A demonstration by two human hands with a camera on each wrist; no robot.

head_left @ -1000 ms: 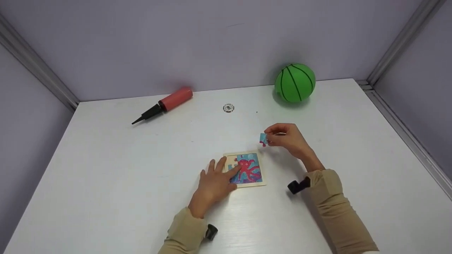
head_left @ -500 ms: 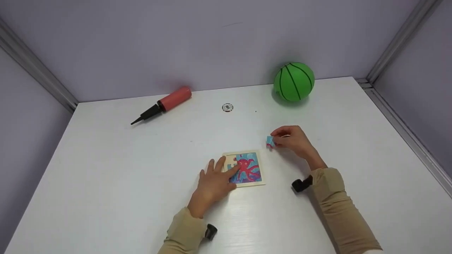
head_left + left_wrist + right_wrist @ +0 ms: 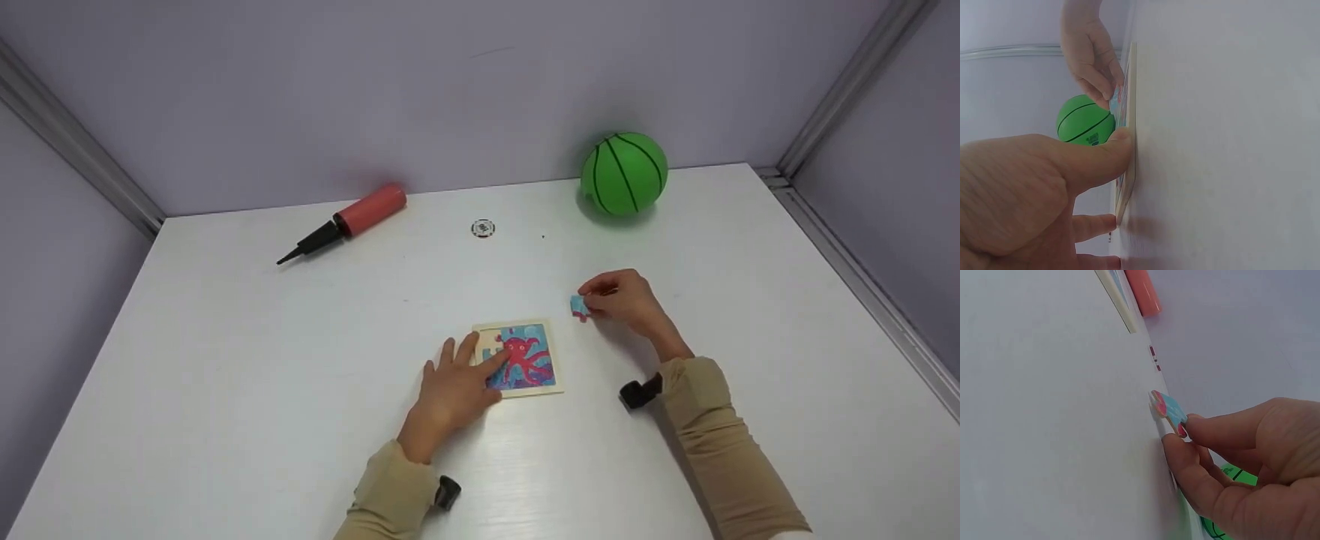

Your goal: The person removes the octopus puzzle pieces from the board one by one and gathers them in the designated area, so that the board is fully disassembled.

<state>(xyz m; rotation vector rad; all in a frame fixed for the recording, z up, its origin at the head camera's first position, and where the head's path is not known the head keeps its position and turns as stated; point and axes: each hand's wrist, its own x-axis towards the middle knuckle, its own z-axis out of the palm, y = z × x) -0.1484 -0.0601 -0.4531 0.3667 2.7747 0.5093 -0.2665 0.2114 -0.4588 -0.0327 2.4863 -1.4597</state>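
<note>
Lowered rightward since a second ago, the right hand (image 3: pixel 626 300) pinches the puzzle piece (image 3: pixel 578 305) at the bench (image 3: pixel 225 360). Left hand (image 3: pixel 454 390), fingers spread, presses the puzzle board (image 3: pixel 525 360); its top-left gap looks unfilled.

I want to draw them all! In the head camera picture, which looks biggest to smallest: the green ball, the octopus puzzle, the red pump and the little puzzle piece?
1. Red pump, longest
2. Green ball and octopus puzzle, too alike to rank
3. Puzzle piece, smallest

The puzzle board (image 3: pixel 520 358) lies mid-table (image 3: pixel 225 360), the puzzle piece (image 3: pixel 578 305) to its right. Behind, the pump (image 3: pixel 346 221) lies left and the ball (image 3: pixel 624 175) right.
</note>
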